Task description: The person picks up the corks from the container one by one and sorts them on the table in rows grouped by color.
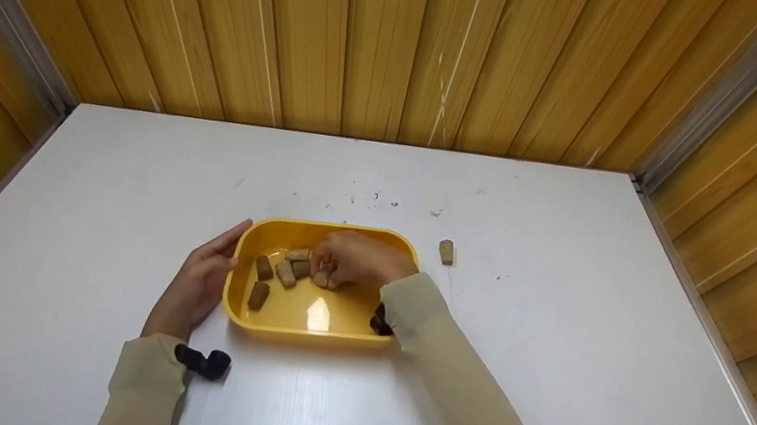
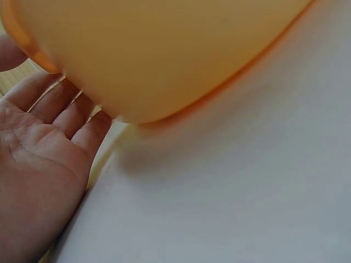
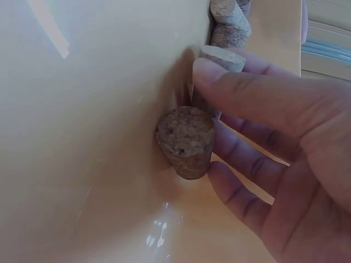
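Your left hand [image 1: 196,282], straight-fingered, touches the yellow tray [image 1: 298,334] | Loose corks [image 1: 285,274] lie inside | There, your right hand [image 1: 360,259] pinches one cork [image 3: 227,57] | Tray wall separates it from a lone cork [image 1: 446,252] on the white table [image 1: 560,310]

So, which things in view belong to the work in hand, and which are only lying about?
Likely in the work:
yellow box
loose corks inside it
right hand, pinching one cork
left hand, against the box's left side

Lying about, untouched:
lone cork on the table, right of the box (similar, so it may belong too)
dark specks beyond the box
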A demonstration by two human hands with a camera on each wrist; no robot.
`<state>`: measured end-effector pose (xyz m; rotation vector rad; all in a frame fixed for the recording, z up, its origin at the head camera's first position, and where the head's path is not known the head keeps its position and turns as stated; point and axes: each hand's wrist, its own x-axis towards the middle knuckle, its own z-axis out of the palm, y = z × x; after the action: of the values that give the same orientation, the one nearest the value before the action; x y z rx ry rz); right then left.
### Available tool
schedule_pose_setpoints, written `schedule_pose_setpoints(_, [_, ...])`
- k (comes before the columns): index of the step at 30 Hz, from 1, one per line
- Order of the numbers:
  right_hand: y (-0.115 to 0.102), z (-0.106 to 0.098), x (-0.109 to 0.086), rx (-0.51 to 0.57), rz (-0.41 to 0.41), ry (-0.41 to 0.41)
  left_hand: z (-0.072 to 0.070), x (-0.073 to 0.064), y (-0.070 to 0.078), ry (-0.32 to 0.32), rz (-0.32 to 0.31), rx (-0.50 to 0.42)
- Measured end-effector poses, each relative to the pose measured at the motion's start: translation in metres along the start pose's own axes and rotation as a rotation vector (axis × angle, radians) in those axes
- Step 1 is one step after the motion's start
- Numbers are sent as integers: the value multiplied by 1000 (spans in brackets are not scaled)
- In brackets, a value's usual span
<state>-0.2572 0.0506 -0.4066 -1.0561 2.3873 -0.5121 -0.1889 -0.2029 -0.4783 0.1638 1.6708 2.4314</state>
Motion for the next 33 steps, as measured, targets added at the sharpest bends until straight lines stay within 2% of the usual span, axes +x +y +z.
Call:
schedule_pose_setpoints(10, [4, -5, -5, 199, 21, -14, 1, -3, 3, 3, -13, -2])
schedule_pose_setpoints(22, [9, -16, -14, 176, -15, 43, 1, -3, 1, -5, -3, -19])
schedule_pose_setpoints(33, [11, -34, -27, 201, -65, 101, 1, -1, 2, 2, -11, -5])
